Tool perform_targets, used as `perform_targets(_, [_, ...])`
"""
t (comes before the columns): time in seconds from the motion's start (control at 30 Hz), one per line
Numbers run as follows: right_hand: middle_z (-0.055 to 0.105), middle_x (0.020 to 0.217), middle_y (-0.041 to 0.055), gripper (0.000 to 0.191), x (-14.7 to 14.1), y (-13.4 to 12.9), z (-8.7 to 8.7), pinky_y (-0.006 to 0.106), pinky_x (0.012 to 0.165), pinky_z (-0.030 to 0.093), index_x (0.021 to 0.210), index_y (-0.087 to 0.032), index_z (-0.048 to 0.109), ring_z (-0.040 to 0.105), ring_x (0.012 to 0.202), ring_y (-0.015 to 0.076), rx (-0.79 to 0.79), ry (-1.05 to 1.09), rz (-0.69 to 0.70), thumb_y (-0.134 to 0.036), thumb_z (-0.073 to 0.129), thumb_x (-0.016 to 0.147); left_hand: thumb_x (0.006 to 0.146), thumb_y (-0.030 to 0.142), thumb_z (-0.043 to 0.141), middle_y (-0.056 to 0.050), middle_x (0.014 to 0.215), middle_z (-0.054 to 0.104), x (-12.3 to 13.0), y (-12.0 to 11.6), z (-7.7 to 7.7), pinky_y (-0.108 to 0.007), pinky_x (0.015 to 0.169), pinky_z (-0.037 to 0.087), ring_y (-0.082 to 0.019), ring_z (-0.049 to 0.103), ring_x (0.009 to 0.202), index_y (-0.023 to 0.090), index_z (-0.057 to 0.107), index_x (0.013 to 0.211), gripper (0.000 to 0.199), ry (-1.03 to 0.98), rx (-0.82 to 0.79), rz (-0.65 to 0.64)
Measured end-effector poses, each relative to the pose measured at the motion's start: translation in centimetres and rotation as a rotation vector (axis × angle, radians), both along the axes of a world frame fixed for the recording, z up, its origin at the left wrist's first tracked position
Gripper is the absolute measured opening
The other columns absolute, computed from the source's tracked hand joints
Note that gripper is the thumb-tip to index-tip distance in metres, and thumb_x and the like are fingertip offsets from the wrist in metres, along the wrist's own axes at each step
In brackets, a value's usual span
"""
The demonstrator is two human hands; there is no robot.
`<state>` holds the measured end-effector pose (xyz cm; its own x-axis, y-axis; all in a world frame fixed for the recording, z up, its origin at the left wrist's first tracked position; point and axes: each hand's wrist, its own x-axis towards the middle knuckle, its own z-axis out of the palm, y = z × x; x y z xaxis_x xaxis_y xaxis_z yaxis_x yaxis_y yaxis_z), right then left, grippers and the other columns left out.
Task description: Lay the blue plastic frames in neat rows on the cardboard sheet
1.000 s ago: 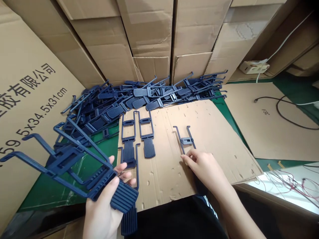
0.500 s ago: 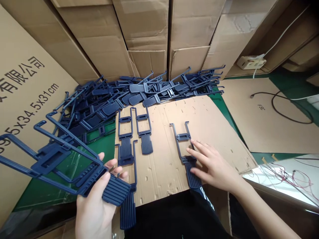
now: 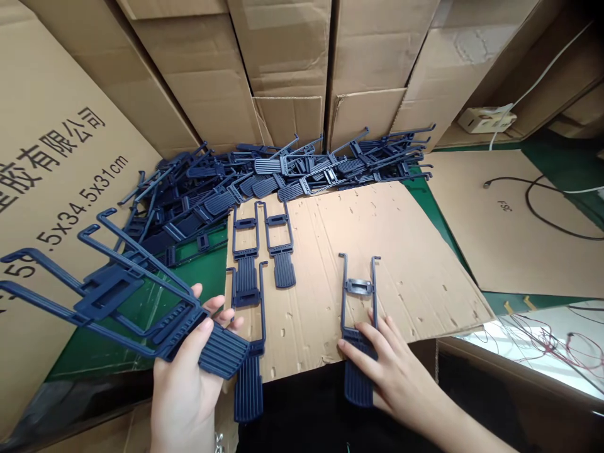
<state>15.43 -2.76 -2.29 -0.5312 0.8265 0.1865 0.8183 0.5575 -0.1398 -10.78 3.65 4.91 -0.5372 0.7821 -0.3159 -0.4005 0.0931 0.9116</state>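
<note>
My left hand [image 3: 189, 371] grips a stack of dark blue plastic frames [image 3: 111, 289], their hooked arms pointing up and left. At the front edge of the cardboard sheet [image 3: 321, 302], my right hand [image 3: 387, 358] is closed round the ribbed base of a single blue frame [image 3: 359, 287]. That frame's hooked arms point away from me, and its ribbed end juts over the edge. On the sheet's left part lie several more frames, among them one at the upper middle [image 3: 284, 270] and one overhanging the front edge [image 3: 248, 390].
A heap of blue frames [image 3: 264, 173] spreads along the back before tall cardboard boxes [image 3: 287, 56]. A printed box [image 3: 56, 157] stands left. Another cardboard sheet [image 3: 509, 251] with a black cable [image 3: 533, 214] lies right, thin red wires [image 3: 552, 343] in front.
The frame at my right hand has moved toward me and stands straighter, its ribbed end now past the sheet's edge. My right hand has closed on it. The view has shifted slightly.
</note>
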Motion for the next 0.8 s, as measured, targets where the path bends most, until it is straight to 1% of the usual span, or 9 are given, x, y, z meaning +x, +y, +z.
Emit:
perform_targets(0.17, [0.037, 0.125, 0.0183, 0.064, -2.6, -0.7, -0.3, 0.057, 0.087, 0.043, 0.134, -0.019, 0.042, 0.021, 0.13, 0.0388, 0.034, 0.12, 0.153, -0.032, 0.058, 0.073, 0.055, 0.021, 0.078, -0.002, 0.092, 0.06, -0.2, -0.3, 0.2, -0.03, 0.063, 0.057, -0.015, 0.057, 0.073, 0.026, 0.065, 0.105, 0.052, 0.011, 0.0, 0.016])
perform_targets(0.27, [0.03, 0.132, 0.0204, 0.07, -3.8, -0.5, -0.5, 0.059, 0.087, 0.041, 0.135, -0.017, 0.037, 0.015, 0.132, 0.0406, 0.053, 0.201, 0.205, -0.022, 0.057, 0.068, 0.055, 0.02, 0.078, -0.002, 0.089, 0.06, -0.6, -0.6, 0.1, -0.029, 0.063, 0.057, -0.014, 0.057, 0.072, 0.026, 0.065, 0.103, 0.05, 0.017, 0.024, 0.013])
perform_targets(0.37, [0.025, 0.137, 0.0201, 0.076, -4.4, -0.1, -0.6, 0.06, 0.089, 0.038, 0.138, -0.019, 0.032, 0.015, 0.132, 0.0415, 0.085, 0.25, 0.291, -0.017, 0.054, 0.066, 0.055, 0.02, 0.078, -0.001, 0.088, 0.06, -1.1, -1.0, 0.0, -0.027, 0.063, 0.057, -0.013, 0.057, 0.072, 0.025, 0.066, 0.102, 0.049, 0.019, 0.028, 0.032])
perform_targets(0.47, [0.028, 0.136, 0.0184, 0.073, -4.3, 0.8, -0.4, 0.056, 0.091, 0.039, 0.14, -0.02, 0.028, 0.02, 0.132, 0.0395, 0.157, 0.305, 0.359, -0.013, 0.048, 0.07, 0.056, 0.02, 0.078, -0.001, 0.09, 0.059, -1.7, -1.3, -0.1, -0.028, 0.064, 0.057, -0.013, 0.057, 0.073, 0.026, 0.065, 0.103, 0.05, 0.015, 0.018, 0.052])
perform_targets(0.53, [0.035, 0.129, 0.0182, 0.066, -3.9, 1.4, -0.2, 0.054, 0.091, 0.04, 0.139, -0.017, 0.029, 0.024, 0.131, 0.0377, 0.207, 0.333, 0.346, -0.014, 0.043, 0.074, 0.056, 0.02, 0.077, -0.002, 0.091, 0.059, -2.0, -1.4, -0.1, -0.029, 0.065, 0.057, -0.013, 0.056, 0.074, 0.026, 0.065, 0.104, 0.05, 0.019, 0.02, 0.068])
perform_targets(0.6, [0.043, 0.118, 0.0183, 0.058, -3.3, 1.9, -0.2, 0.053, 0.093, 0.038, 0.138, -0.012, 0.031, 0.032, 0.127, 0.0346, 0.222, 0.354, 0.277, -0.026, 0.041, 0.082, 0.056, 0.02, 0.077, -0.002, 0.09, 0.059, -2.3, -1.4, -0.2, -0.029, 0.064, 0.057, -0.014, 0.056, 0.073, 0.026, 0.065, 0.104, 0.051, 0.024, 0.026, 0.084])
perform_targets(0.63, [0.045, 0.113, 0.0181, 0.06, -2.9, 2.1, -0.2, 0.053, 0.095, 0.037, 0.138, -0.009, 0.03, 0.038, 0.122, 0.0325, 0.212, 0.372, 0.224, -0.038, 0.04, 0.086, 0.055, 0.02, 0.077, -0.002, 0.09, 0.059, -2.4, -1.4, -0.2, -0.029, 0.064, 0.057, -0.013, 0.056, 0.073, 0.025, 0.065, 0.104, 0.051, 0.02, 0.027, 0.089])
perform_targets(0.73, [0.047, 0.107, 0.017, 0.092, -1.6, 2.2, -0.2, 0.054, 0.102, 0.03, 0.14, -0.005, 0.024, 0.049, 0.106, 0.0274, 0.151, 0.443, 0.067, -0.072, 0.036, 0.079, 0.051, 0.018, 0.078, -0.001, 0.088, 0.058, -2.6, -1.2, -0.3, -0.028, 0.063, 0.057, -0.012, 0.054, 0.07, 0.024, 0.065, 0.103, 0.053, 0.001, 0.029, 0.097])
perform_targets(0.8, [0.045, 0.109, 0.0171, 0.104, -1.0, 1.9, -0.2, 0.056, 0.105, 0.023, 0.142, -0.006, 0.02, 0.05, 0.104, 0.0278, 0.108, 0.467, 0.014, -0.081, 0.032, 0.072, 0.051, 0.017, 0.078, -0.001, 0.087, 0.057, -2.7, -1.0, -0.3, -0.028, 0.063, 0.057, -0.012, 0.054, 0.069, 0.024, 0.065, 0.102, 0.053, -0.004, 0.037, 0.091])
